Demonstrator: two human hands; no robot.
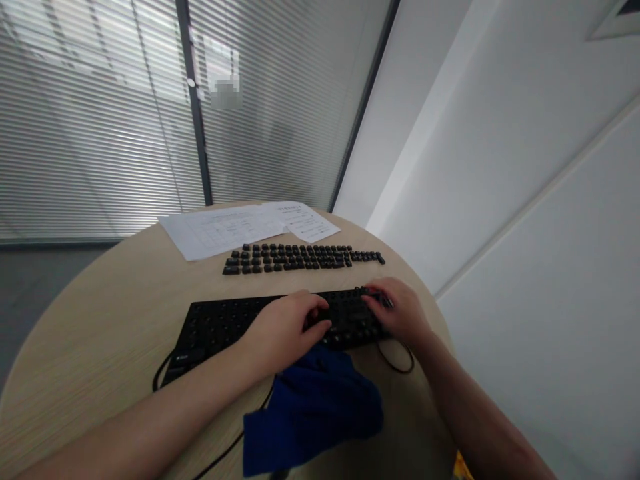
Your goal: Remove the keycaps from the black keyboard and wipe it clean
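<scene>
A black keyboard base (225,323) with its keycaps off lies on the round wooden table (100,320). My left hand (285,330) rests on the middle of it, fingers curled down onto the board. My right hand (397,310) sits at the board's right end, fingers bent and pinched around a small dark piece at the top right corner; I cannot make out what it is. The removed black keycaps (300,257) lie in neat rows beyond the board. A blue cloth (310,413) lies crumpled under my left wrist at the near edge.
Two white printed sheets (225,230) lie at the far side of the table. The keyboard's black cable (395,363) loops off to the right and another run trails off the near edge. Blinds and a white wall stand behind.
</scene>
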